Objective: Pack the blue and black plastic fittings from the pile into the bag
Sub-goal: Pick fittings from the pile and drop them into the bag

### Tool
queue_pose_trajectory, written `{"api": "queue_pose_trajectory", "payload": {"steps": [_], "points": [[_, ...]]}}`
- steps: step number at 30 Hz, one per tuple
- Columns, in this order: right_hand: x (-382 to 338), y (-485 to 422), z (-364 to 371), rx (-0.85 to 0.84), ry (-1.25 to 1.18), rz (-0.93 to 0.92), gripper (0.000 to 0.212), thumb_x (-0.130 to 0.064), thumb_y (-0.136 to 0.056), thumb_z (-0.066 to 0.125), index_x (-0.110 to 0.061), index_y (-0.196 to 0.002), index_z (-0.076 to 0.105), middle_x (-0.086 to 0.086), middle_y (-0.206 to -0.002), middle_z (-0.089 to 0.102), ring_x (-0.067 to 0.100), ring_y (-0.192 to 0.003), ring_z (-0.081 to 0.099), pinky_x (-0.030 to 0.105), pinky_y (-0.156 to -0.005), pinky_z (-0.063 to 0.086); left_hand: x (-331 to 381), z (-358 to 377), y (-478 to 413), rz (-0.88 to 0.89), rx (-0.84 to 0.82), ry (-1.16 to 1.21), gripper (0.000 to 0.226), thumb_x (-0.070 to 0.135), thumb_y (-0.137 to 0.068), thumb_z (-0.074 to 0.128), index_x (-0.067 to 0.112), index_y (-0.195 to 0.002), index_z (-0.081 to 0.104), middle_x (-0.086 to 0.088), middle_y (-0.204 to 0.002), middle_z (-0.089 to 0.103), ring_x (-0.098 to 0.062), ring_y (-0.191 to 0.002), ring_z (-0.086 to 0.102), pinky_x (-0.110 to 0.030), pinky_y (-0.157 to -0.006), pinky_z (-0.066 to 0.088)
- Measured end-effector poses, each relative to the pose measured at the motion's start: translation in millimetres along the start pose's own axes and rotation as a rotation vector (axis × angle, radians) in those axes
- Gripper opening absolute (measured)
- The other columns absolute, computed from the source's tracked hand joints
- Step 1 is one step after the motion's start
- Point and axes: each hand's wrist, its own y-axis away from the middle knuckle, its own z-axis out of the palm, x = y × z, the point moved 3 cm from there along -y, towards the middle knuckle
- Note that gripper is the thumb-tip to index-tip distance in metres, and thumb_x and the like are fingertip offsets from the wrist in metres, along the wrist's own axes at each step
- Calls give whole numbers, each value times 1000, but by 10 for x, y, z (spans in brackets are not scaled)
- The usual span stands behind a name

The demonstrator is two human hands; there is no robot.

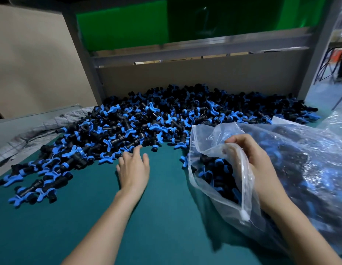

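A wide pile of blue and black plastic fittings (147,119) covers the far half of the green table top (147,217). A clear plastic bag (300,159) lies on the right, its mouth facing left, with several fittings inside. My right hand (250,155) grips the upper rim of the bag's mouth and holds it up. My left hand (133,167) reaches flat over the table with fingers spread and straight. Its fingertips are at the near edge of the pile, holding nothing.
A crumpled grey cloth (32,134) lies at the table's left edge. A grey metal frame (185,52) with cardboard panels stands behind the pile. More clear plastic (336,119) sits at the far right.
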Motion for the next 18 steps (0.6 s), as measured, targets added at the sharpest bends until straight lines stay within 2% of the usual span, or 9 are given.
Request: {"api": "queue_pose_trajectory", "payload": {"steps": [5,9,12,14,16,18], "points": [[21,13,-4,-15,-20,21,5,-25,-96,60,-30,-97,61,-7,-91,67,25,-82,61,31,-69,53,15,70,-174,-84,-23,-147,44,43,-102,35,23,-141,42,-16,-128,49,-33,-120,43,-44,-100,33],[15,1,-9,-22,-14,19,7,-23,-97,60,-30,-96,61,-6,-91,67,26,-83,61,37,-72,53,-1,48,-272,-125,10,-106,27,26,-103,38,18,-126,50,-16,-124,53,-34,-117,48,-44,-97,35],[23,11,-15,-27,-5,22,6,-24,-97,59,-30,-97,61,-5,-91,67,29,-83,60,41,-72,53,-45,5,-191,-108,115,92,22,18,-102,38,17,-119,52,-13,-117,57,-34,-111,52,-45,-94,38],[27,16,-19,-25,2,21,4,-25,-97,59,-29,-98,61,-5,-90,67,30,-83,60,42,-72,52,-117,-45,-118,-154,170,348,17,21,-100,37,20,-111,50,-7,-103,61,-32,-96,56,-43,-79,44],[29,15,-19,-27,11,18,3,-27,-97,59,-29,-98,61,-6,-89,67,28,-81,59,40,-70,51,-182,-79,-55,-234,175,594,12,26,-99,37,25,-105,47,0,-84,62,-28,-75,57,-38,-62,42],[31,10,-16,-27,23,13,3,-28,-97,59,-30,-98,61,-8,-89,67,24,-80,59,34,-69,49,-217,-106,1,-235,156,730,10,29,-101,39,28,-105,48,8,-83,62,-19,-66,55,-32,-55,39]]}}
